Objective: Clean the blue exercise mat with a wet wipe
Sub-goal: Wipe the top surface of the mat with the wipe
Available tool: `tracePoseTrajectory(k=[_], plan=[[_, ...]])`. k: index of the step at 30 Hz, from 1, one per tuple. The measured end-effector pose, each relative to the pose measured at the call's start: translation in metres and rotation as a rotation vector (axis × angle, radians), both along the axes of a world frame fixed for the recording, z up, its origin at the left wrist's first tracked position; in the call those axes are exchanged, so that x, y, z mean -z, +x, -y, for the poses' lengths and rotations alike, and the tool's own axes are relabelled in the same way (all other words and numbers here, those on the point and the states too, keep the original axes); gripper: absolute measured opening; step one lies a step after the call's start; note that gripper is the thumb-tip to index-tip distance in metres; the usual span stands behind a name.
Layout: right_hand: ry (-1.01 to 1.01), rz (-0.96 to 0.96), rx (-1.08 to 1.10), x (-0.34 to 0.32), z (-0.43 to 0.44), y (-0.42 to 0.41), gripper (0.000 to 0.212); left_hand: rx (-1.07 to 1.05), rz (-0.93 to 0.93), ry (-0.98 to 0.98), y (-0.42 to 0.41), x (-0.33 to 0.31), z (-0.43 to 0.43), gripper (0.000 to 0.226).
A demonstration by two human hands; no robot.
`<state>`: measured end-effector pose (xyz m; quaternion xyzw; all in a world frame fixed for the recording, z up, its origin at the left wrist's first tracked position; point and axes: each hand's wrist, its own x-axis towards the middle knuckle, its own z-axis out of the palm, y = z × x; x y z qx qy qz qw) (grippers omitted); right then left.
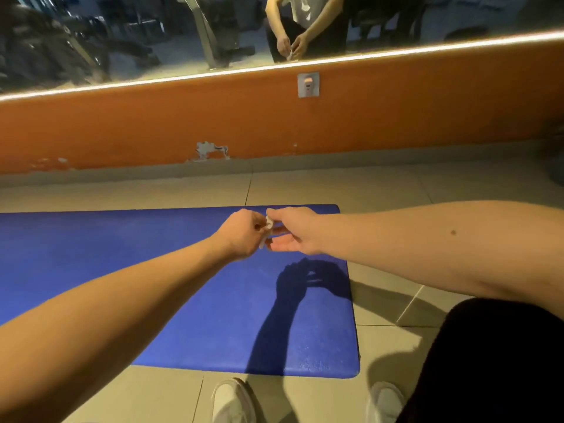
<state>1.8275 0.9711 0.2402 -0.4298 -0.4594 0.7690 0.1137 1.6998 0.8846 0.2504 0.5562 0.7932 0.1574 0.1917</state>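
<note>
White crumpled wipe (269,223), grainy blue mat (137,270)

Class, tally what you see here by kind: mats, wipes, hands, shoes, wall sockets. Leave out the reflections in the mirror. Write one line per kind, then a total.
mat: 1
wipe: 1
hands: 2, left hand and right hand
shoes: 2
wall socket: 1
Total: 7

wet wipe (269,222): mostly hidden within the grip | blue mat (106,239): cut off left of the grip
</note>
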Motion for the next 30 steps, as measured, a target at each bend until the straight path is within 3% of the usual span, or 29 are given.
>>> tracePoseTrajectory(k=[4,7,9,12,18,23,27,30], plan=[[0.101,0.149,0.005,0.005,0.002,-0.015,0.027,0.013,-0.006,0.021,-0.011,-0.002,0.008,0.024],[0.155,0.215,0.016,0.011,-0.006,-0.019,0.015,-0.021,-0.015,0.02,-0.023,0.008,0.007,0.02],[0.187,0.269,0.051,0.024,-0.019,-0.018,0.009,-0.017,-0.047,-0.031,-0.031,0.022,0.004,0.022],[0.248,0.412,0.094,0.064,-0.043,-0.01,0.021,0.065,-0.115,-0.199,-0.04,0.052,-0.005,0.018],[0.619,0.602,-0.227,0.155,-0.11,-0.002,0.021,0.079,-0.179,-0.446,-0.046,0.129,-0.055,0.039],[0.823,0.791,-0.316,0.214,-0.139,-0.014,0.02,0.018,-0.16,-0.532,-0.046,0.196,-0.092,0.036],[0.907,0.711,-0.349,0.261,-0.133,-0.022,0.03,-0.025,-0.136,-0.616,-0.061,0.253,-0.096,0.051],[1.021,0.59,-0.577,0.293,-0.111,-0.03,0.036,-0.105,-0.169,-0.66,-0.068,0.274,-0.093,0.07]])
